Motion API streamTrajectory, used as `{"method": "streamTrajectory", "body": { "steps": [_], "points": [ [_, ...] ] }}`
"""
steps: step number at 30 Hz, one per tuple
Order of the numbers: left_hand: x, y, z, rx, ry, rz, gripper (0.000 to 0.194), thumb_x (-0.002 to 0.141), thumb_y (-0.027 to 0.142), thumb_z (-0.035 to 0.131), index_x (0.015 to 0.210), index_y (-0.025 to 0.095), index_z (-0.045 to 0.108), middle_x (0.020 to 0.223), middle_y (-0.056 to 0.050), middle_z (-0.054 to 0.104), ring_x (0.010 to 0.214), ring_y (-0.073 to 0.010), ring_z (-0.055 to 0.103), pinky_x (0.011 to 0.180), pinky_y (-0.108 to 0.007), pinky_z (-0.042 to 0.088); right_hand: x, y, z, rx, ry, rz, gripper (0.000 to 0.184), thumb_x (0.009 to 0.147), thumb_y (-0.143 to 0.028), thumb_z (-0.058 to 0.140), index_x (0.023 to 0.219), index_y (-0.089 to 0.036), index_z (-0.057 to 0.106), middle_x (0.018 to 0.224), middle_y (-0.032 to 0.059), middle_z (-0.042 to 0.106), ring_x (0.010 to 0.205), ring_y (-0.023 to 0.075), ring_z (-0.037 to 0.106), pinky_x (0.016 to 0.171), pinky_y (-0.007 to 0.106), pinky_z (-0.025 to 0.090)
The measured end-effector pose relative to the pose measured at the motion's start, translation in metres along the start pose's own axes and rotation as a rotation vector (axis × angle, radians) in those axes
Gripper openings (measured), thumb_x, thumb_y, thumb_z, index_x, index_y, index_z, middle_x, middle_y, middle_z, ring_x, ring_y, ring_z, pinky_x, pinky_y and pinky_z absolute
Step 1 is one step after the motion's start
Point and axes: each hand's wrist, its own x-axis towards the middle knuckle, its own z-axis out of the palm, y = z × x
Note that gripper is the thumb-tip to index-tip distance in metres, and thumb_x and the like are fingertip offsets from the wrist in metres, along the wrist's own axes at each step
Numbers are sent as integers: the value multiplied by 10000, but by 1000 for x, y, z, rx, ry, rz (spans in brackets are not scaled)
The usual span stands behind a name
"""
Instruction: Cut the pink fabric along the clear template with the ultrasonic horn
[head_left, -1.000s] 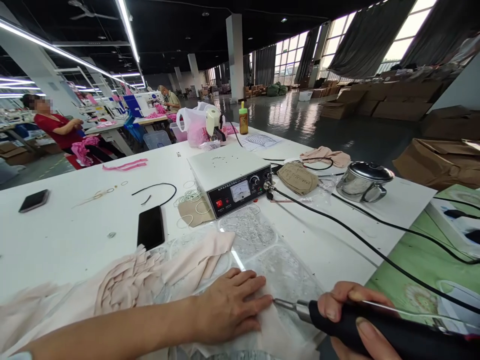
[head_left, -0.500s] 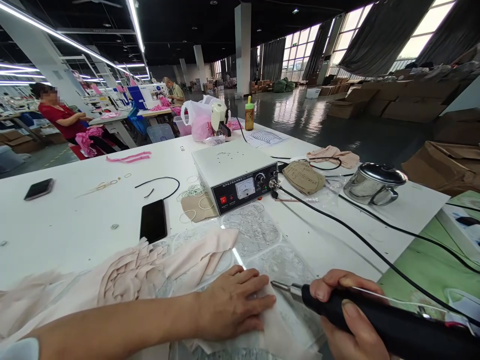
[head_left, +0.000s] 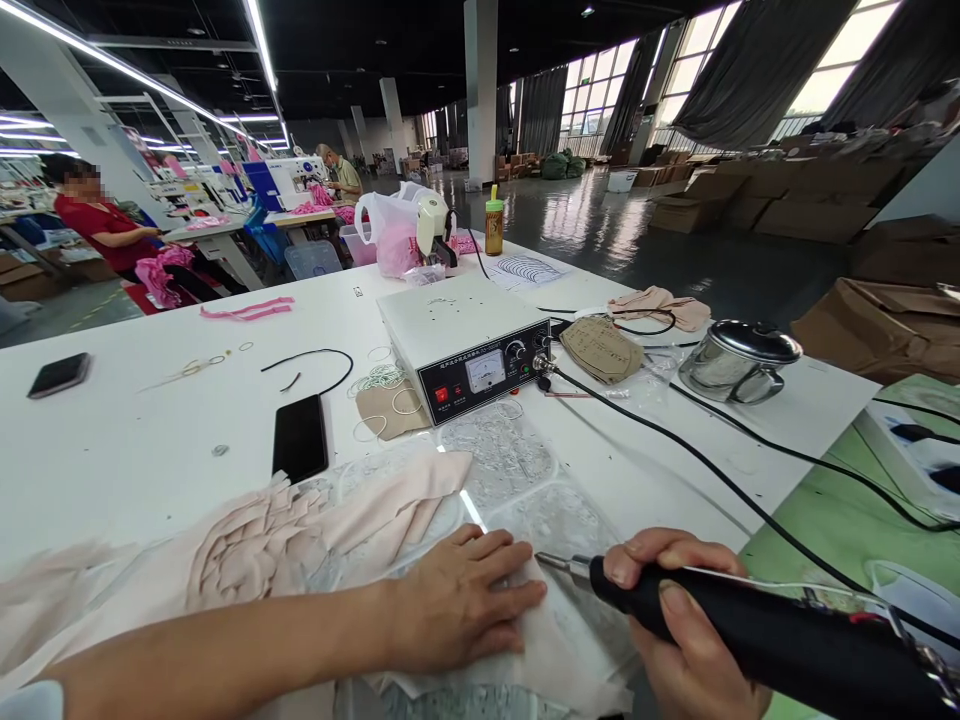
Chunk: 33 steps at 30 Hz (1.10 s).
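Note:
My left hand [head_left: 461, 597] lies flat, fingers stretched out, pressing pale pink fabric [head_left: 330, 530] onto the white table [head_left: 135, 470]. My right hand [head_left: 679, 640] is wrapped round a black hand-held tool [head_left: 750, 635] whose metal tip [head_left: 551, 563] hovers just right of my left fingertips, slightly above the cloth. A black cable [head_left: 697, 465] runs from the tool to a white control box [head_left: 469, 345] with a dial and red button. The fabric has a folded, petal-like patch [head_left: 236, 545] to the left.
A black phone [head_left: 300, 437] lies beside the fabric, another phone [head_left: 58, 374] at far left. A steel pot [head_left: 739, 362], tan pieces [head_left: 600, 350], loose rings and a black cord [head_left: 315, 365] sit around the box. People work at sewing tables in the back left.
The tool tip has lifted slightly and drawn back to the right, off my left fingertips. My left hand stays pressed on the fabric. The view shifted a little.

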Motion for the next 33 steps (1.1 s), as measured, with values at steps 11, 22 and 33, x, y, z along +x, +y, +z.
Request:
{"method": "streamTrajectory", "body": {
  "steps": [11,22,33],
  "points": [
    [0,1,0,-11,-34,-11,437,961,501,518,1282,205,502,1297,-105,539,1127,-253,524,909,-355,395,-6,-10,-7,41,16,71,123,798,-296,664,832,-217,576,763,4,569,548,115,553,508,308,537],
    [0,1,2,-17,-31,-7,450,985,507,459,1314,201,486,1321,-135,536,1156,-280,514,912,-365,387,-4,-8,-6,7,-23,51,97,801,-256,655,823,-215,570,747,10,589,561,127,580,531,323,555],
    [-4,3,-2,-70,-52,-51,382,980,482,483,1226,196,540,1384,-131,520,1235,-308,505,965,-415,404,-14,-21,-20,83,96,114,121,777,-316,637,812,-213,584,721,0,555,503,109,529,483,290,496]
  ]
}}
